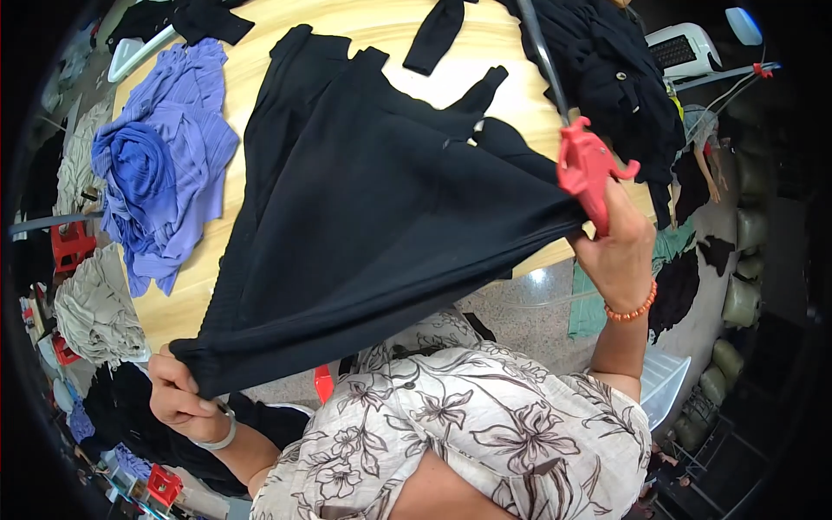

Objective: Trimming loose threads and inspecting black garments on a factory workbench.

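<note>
At the table point(373, 19), left hand point(185, 400) pinches a black garment point(364, 225); right hand point(617, 238) clasps it and a red tool point(588, 166).

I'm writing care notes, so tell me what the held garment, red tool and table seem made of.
Held garment: probably knit fabric, matte; fine ribbing near its left edge.
Red tool: plastic or painted metal, I can't tell which; even colour, slight shine.
Table: wood or wood-look laminate; pale grain, and bright glare suggesting a smooth finish.
</note>
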Tool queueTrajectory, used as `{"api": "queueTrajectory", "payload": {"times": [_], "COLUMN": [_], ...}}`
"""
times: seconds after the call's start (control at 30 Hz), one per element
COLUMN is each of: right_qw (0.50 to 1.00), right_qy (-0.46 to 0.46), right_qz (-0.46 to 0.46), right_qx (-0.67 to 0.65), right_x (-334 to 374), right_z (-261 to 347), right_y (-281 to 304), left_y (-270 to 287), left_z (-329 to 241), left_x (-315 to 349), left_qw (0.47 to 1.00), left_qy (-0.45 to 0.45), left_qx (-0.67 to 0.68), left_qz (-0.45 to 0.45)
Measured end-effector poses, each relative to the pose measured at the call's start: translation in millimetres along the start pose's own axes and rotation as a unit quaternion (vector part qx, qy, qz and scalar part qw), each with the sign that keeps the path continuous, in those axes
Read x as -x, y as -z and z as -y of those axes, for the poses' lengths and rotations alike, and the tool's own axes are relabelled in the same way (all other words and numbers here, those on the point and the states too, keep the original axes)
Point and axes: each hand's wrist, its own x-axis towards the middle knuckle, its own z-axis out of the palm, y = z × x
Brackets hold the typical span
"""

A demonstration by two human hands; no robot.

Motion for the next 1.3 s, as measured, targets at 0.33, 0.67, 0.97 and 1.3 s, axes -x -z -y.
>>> {"api": "queueTrajectory", "payload": {"times": [0.33, 0.67, 0.97, 1.3], "right_qw": [0.959, 0.920, 0.912, 0.845], "right_qy": [-0.016, -0.109, 0.013, -0.137], "right_qz": [0.248, 0.236, 0.242, 0.333], "right_qx": [-0.134, -0.294, -0.330, -0.394], "right_x": [-24.8, -28.6, -47.7, -13.1], "right_z": [-99.4, -92.9, -84.8, -95.6], "right_y": [-174.5, -258.4, -278.4, -146.0], "left_y": [15.7, 15.1, 8.2, 38.9], "left_z": [160.0, 195.8, 166.6, 73.3], "left_x": [109.0, 130.0, 107.3, 65.5], "left_qw": [0.908, 0.899, 0.918, 0.936], "left_qy": [0.414, 0.435, 0.394, 0.314], "left_qx": [-0.002, -0.029, -0.026, -0.150], "left_qz": [0.059, -0.022, -0.051, -0.046]}}
